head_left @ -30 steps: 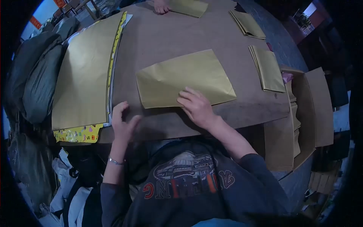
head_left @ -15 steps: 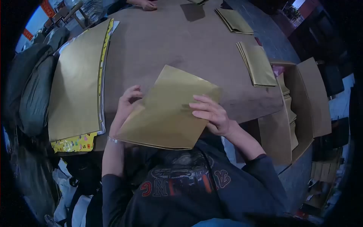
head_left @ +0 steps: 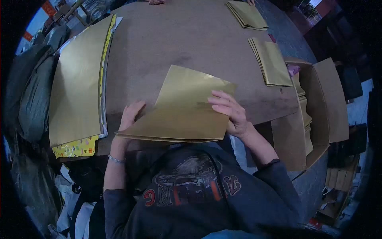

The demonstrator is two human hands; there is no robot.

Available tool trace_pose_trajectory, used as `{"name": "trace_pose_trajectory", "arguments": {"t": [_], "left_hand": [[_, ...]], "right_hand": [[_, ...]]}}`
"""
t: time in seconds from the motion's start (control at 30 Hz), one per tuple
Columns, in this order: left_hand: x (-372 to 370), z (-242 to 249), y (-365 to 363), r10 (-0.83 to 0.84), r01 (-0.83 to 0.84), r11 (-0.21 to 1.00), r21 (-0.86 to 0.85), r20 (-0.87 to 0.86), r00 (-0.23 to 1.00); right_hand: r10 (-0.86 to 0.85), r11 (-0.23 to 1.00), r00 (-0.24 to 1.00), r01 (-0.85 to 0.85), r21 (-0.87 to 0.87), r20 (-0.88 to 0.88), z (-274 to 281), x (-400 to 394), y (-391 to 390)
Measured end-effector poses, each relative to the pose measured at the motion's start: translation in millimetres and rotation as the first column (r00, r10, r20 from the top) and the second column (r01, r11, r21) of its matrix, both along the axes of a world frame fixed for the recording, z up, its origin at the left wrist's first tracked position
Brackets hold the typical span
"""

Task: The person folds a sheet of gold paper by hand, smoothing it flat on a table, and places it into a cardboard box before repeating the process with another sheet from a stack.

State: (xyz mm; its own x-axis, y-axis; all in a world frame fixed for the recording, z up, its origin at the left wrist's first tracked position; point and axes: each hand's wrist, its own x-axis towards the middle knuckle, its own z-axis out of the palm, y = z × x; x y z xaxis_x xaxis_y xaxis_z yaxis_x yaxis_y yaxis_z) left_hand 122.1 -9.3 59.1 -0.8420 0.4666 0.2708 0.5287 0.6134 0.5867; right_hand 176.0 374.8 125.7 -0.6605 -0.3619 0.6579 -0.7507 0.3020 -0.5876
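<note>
A folded gold paper sheet is lifted off the brown table near its front edge, tilted toward me. My left hand holds its left side, fingers partly hidden behind the paper. My right hand grips its right edge, fingers spread over the top face. The folded lower edge shows two layers.
A large stack of gold sheets lies on the left over colourful printed paper. Two piles of folded gold pieces sit at the right. An open cardboard box holding folded pieces stands right of the table. Another person's hand shows at the far edge.
A second ago the sheet lay flat on the table under my right hand. Both hands have since picked it up, and it now tilts flatter and lower than half a second ago.
</note>
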Motion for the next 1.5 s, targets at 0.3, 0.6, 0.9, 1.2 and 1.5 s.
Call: {"name": "trace_pose_trajectory", "arguments": {"t": [0.3,0.6,0.9,1.2,1.5], "left_hand": [[-9,9,33,-0.110,0.046,0.931,0.362,0.160,0.981],[42,10,16,-0.156,0.099,0.973,-0.207,-0.282,0.947],[52,-10,12,-0.101,0.086,0.988,-0.125,-0.121,0.987],[50,6,9,-0.034,0.034,0.999,-0.004,0.129,0.991],[44,10,40,0.310,-0.314,0.946,-0.086,-0.052,0.949]], "right_hand": [[-0.003,0.999,1.000,0.003,0.042,-0.001,-1,4,5],[-0.088,0.813,0.994,0.035,0.582,0.063,-42,29,47],[-0.122,0.826,0.971,-0.017,0.564,0.208,-54,19,30],[-0.136,0.952,0.918,0.016,0.307,0.372,-73,13,39],[-0.539,0.839,0.810,0.493,0.229,0.230,-65,-3,-5]]}}
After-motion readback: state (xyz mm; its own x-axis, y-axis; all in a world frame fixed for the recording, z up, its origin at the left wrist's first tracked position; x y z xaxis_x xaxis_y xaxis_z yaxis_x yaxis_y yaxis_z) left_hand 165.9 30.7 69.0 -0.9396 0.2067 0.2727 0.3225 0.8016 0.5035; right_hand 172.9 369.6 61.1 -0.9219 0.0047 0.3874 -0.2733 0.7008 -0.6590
